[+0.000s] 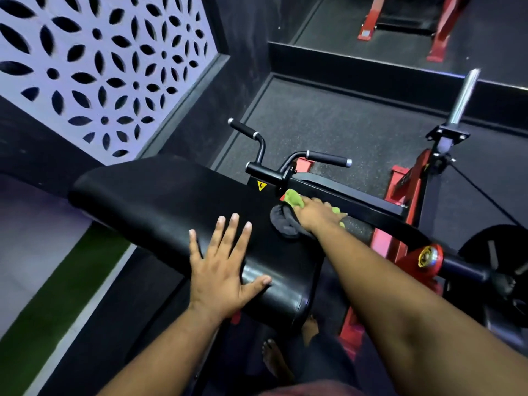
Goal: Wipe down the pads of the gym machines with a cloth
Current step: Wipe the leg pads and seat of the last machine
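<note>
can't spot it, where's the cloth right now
In the head view the cloth is right of centre, under the right hand at the far right end of the black pad, just below the yellow warning sticker.

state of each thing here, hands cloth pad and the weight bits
left hand: open, fingers spread flat on the pad
right hand: grips the cloth, pressing it to the pad's far end
cloth: bunched, green and grey, partly under the hand
pad: black, glossy, lying flat
handles: untouched
chrome weight peg: no plate on it
weight plate: loaded on the lower bar
</note>
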The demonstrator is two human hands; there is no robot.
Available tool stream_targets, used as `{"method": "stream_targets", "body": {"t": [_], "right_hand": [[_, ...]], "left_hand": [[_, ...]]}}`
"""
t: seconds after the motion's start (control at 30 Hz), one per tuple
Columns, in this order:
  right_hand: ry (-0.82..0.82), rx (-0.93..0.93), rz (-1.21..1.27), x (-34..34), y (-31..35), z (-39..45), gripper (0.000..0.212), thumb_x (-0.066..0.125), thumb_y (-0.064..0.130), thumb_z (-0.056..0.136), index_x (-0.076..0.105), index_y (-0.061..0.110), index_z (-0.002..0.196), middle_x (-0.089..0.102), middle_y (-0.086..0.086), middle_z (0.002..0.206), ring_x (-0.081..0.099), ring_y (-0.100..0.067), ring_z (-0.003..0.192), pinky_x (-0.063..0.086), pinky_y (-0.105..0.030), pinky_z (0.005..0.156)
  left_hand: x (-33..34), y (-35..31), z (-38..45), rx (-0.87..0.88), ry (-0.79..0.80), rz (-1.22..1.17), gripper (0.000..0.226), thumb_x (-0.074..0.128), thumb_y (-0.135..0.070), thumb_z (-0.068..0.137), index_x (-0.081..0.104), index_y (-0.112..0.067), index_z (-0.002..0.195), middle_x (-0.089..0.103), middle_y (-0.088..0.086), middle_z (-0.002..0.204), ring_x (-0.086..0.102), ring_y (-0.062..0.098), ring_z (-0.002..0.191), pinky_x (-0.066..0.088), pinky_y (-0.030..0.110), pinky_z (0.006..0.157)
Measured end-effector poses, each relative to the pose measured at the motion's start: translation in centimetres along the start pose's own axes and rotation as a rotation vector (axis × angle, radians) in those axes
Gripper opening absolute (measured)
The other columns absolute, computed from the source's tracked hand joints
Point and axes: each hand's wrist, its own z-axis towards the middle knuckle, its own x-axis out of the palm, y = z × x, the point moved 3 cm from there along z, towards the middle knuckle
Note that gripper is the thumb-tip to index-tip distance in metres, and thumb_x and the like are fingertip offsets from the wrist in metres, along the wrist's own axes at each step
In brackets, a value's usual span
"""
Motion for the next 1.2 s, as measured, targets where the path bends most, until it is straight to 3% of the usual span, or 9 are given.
{"method": "stream_targets", "body": {"t": [0.17,0.37,0.6,0.7,0.83,1.0,1.2], "right_hand": [[0.076,-0.154,0.015,0.0,-0.1,-4.0,0.056,0.034,0.057,0.099,0.035,0.045,0.153,0.035,0.009,0.163,0.033,-0.028,0.147,0.029,-0.057,0.116],[0.059,-0.316,-0.02,0.6,1.5,-13.0,0.053,0.04,0.046,0.104,0.032,0.044,0.156,0.027,0.017,0.165,0.023,-0.018,0.151,0.025,-0.05,0.117],[-0.157,-0.282,-0.039,1.7,2.7,-17.8,0.055,0.041,0.052,0.101,0.029,0.048,0.154,0.032,0.017,0.162,0.03,-0.019,0.148,0.031,-0.051,0.115],[-0.321,-0.221,-0.14,3.1,3.5,-20.4,0.06,0.033,0.063,0.098,0.026,0.047,0.155,0.031,0.012,0.163,0.033,-0.023,0.146,0.035,-0.054,0.112],[-0.519,-0.107,-0.267,5.9,6.5,-23.5,0.063,0.032,0.066,0.097,0.022,0.047,0.156,0.028,0.005,0.165,0.033,-0.026,0.144,0.033,-0.059,0.107],[-0.58,-0.027,-0.247,8.3,11.8,-24.0,0.068,0.031,0.069,0.095,0.017,0.044,0.158,0.023,-0.001,0.167,0.026,-0.03,0.147,0.023,-0.072,0.11],[-0.644,-0.05,-0.207,10.2,18.6,-21.7,0.069,0.035,0.071,0.093,0.021,0.047,0.156,0.024,-0.002,0.167,0.025,-0.033,0.148,0.016,-0.075,0.11]], "left_hand": [[0.0,0.0,-0.1,0.01,-0.027,-0.014,0.104,0.019,-0.089,0.084,0.024,-0.02,0.162,0.014,0.006,0.171,0.012,0.026,0.158,0.002,0.071,0.12],[-0.3,0.3,-0.3,0.031,-0.039,-0.079,0.113,0.015,-0.093,0.081,0.017,-0.015,0.163,0.011,0.01,0.171,0.014,0.027,0.158,0.007,0.071,0.12],[-0.7,1.5,-0.9,0.139,-0.017,-0.196,0.108,0.008,-0.088,0.087,-0.001,-0.012,0.163,-0.003,0.01,0.172,-0.002,0.023,0.159,0.003,0.066,0.123],[-1.5,4.3,-1.9,0.199,0.056,-0.233,0.107,0.0,-0.09,0.082,-0.004,-0.021,0.163,-0.012,0.001,0.172,-0.015,0.015,0.157,-0.008,0.063,0.123],[-3.0,11.9,-3.7,0.174,0.131,-0.064,0.111,-0.007,-0.091,0.075,-0.006,-0.023,0.163,-0.013,-0.001,0.172,-0.013,0.015,0.157,-0.013,0.061,0.122],[-4.3,20.9,-3.8,0.093,0.202,0.001,0.113,-0.008,-0.09,0.073,-0.003,-0.022,0.164,-0.01,-0.001,0.172,-0.013,0.015,0.158,-0.01,0.065,0.122],[-4.9,26.4,-1.0,0.18,0.232,0.098,0.105,0.0,-0.089,0.08,-0.006,-0.024,0.163,-0.01,-0.005,0.172,-0.014,0.011,0.157,-0.009,0.07,0.12]]}}
